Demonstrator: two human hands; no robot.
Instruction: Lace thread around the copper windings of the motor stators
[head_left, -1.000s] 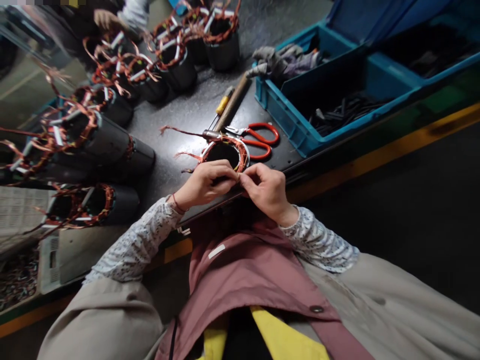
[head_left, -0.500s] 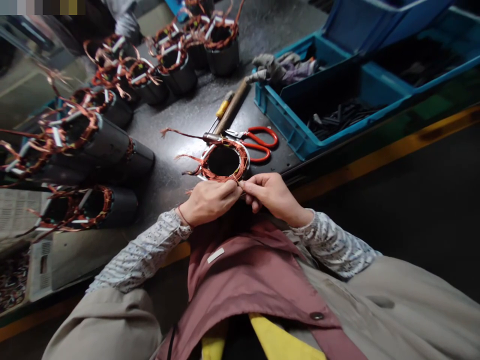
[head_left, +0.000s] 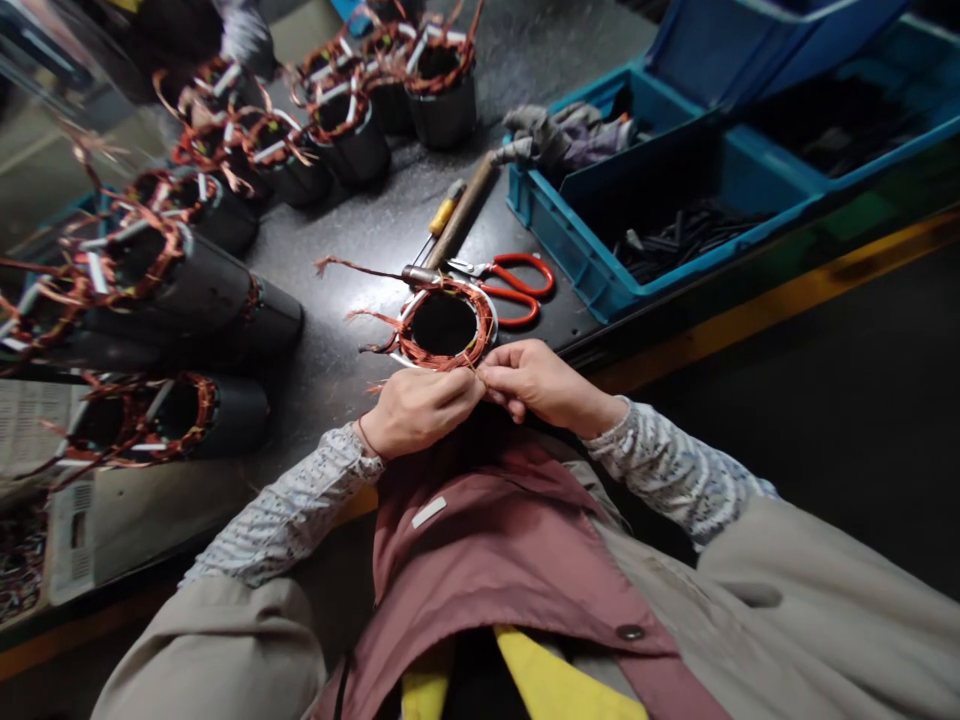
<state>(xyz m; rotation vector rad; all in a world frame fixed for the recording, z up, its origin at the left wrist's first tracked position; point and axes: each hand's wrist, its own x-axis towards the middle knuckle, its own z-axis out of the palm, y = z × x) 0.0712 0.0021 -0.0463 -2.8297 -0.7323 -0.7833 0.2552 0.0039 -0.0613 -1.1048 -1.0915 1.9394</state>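
Note:
A motor stator (head_left: 427, 354) with a ring of copper windings and a white rim stands in front of me, its copper leads pointing left. At its near edge, my left hand (head_left: 424, 410) is closed in a pinch, back of the hand up. My right hand (head_left: 551, 388) meets it from the right, thumb and forefinger pinched together. Between the fingertips runs a thin cord, mostly hidden by the fingers. Just beyond the stator lie red-handled scissors (head_left: 517, 293), a hammer (head_left: 466, 212) with a wooden handle, and a yellow-handled screwdriver (head_left: 442, 216).
Several wound stators (head_left: 214, 290) crowd the left and back of the dark table (head_left: 330, 235). On the right, a blue divided crate (head_left: 562, 240) holds dark strips and grey cloth gloves (head_left: 574, 135). Another person's sleeve (head_left: 246, 42) shows at the far left.
Both hands stay pinched together at the stator's near edge, with only slight finger movement. My right hand has risen a little. The view has shifted slightly.

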